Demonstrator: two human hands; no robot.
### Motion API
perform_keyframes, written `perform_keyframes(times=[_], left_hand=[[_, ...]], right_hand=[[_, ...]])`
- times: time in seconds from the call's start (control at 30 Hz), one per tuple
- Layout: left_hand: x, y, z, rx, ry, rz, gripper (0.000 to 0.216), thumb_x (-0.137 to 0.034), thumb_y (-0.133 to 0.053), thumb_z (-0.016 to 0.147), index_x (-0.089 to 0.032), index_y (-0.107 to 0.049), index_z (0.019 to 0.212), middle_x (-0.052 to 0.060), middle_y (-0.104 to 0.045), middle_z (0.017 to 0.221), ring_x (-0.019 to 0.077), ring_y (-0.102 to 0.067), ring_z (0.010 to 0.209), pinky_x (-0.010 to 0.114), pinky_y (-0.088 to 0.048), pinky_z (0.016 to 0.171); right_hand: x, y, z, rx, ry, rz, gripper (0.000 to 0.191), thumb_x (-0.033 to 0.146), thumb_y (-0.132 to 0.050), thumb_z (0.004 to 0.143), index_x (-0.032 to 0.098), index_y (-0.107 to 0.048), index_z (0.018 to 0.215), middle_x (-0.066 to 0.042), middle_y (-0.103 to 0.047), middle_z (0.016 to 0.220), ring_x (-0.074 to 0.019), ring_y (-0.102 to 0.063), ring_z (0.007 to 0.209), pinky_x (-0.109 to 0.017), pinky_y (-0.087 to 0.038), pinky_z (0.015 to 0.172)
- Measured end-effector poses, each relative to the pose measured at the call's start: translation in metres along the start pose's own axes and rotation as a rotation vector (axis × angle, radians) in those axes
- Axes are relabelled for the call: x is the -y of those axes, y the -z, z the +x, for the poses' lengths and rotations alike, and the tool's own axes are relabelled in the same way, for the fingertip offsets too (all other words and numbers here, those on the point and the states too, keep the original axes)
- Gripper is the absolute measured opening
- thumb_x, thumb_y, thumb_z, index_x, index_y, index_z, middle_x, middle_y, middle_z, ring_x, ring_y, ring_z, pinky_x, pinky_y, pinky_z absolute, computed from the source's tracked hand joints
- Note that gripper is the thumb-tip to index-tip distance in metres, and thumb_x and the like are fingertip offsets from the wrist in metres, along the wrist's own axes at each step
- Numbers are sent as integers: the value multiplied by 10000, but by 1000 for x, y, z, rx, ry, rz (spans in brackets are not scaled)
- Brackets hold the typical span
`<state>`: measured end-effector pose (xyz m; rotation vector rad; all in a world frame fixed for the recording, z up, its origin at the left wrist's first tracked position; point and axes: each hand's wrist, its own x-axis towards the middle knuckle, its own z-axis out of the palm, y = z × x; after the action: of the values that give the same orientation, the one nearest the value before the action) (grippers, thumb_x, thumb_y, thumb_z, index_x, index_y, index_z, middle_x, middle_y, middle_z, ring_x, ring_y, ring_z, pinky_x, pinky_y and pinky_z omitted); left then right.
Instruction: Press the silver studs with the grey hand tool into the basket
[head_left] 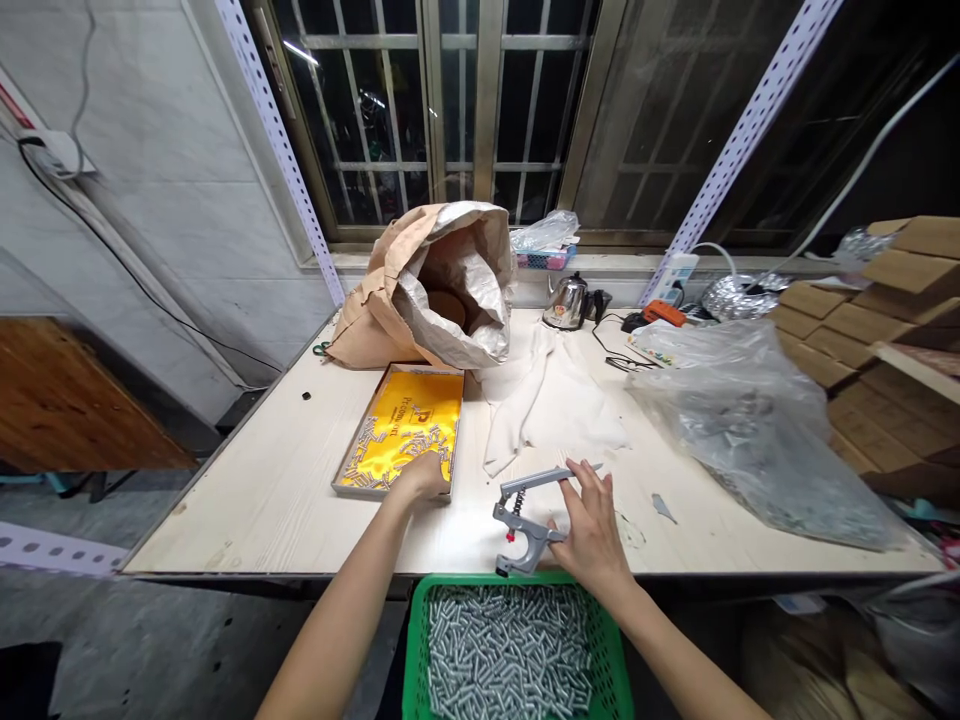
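My right hand (596,520) holds a pair of grey snap-fastener pliers (525,525), its fingers over the upper handle and the thumb by the lower one. The pliers' jaws stand apart, facing left, with a spring and a small red tip between them. Down in a shallow box (352,491) lined with yellow printed cloth (397,405) is my left hand (426,474). Small silvery metal pieces (367,437) lie scattered on that cloth, some beside the hand. Its fingers point away and are hidden, so what they hold does not show. Below the pliers, a green basket (417,640) is full of similar metal pieces (510,650).
Behind the box a large paper sack (382,300) lies with its mouth towards me. White cloth (555,400) is spread mid-table. A kettle (566,303) stands at the back. On the right are a clear plastic bag (750,440) and stacked cardboard boxes (885,350).
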<state>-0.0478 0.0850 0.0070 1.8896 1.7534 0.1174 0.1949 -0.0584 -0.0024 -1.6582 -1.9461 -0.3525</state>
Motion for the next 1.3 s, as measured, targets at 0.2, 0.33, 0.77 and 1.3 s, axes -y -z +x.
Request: perform_keyframes(times=[0.2,0.33,0.77,1.3], left_hand=[[10,1,-7,-157,-27,-117,39,-159,-586,695,-149,-611,668,31,-648,672,150,-595,653,215,-371,556],[22,1,-12,-247,-18,-142,137,-164,-506,790,-141,-619,864,50,-670,797,139,-609,708,210,-406,599],[14,-2,-2,-40,-170,13,97,-98,-657,587,-162,-642,659,38,-664,721,175,-593,694,230,-390,598],[-7,-26,-66,67,-84,-996,334,-432,-674,622,-120,-617,725,-18,-557,575,82,-434,485,210,-310,492]], right_hand=[[0,-5,7,5,-1,-18,494,165,-482,714,74,-429,1197,-195,-334,1358,-346,-223,1315,-611,-179,1061],[4,-9,19,6,11,-8,485,167,-482,712,76,-443,1187,-195,-352,1346,-341,-232,1311,-606,-171,1066],[18,-13,34,-10,47,33,490,168,-486,715,86,-444,1197,-194,-364,1349,-327,-223,1321,-611,-153,1066],[18,-17,38,13,-23,14,560,159,-500,681,80,-398,1226,-199,-306,1399,-325,-156,1349,-612,-98,1070]])
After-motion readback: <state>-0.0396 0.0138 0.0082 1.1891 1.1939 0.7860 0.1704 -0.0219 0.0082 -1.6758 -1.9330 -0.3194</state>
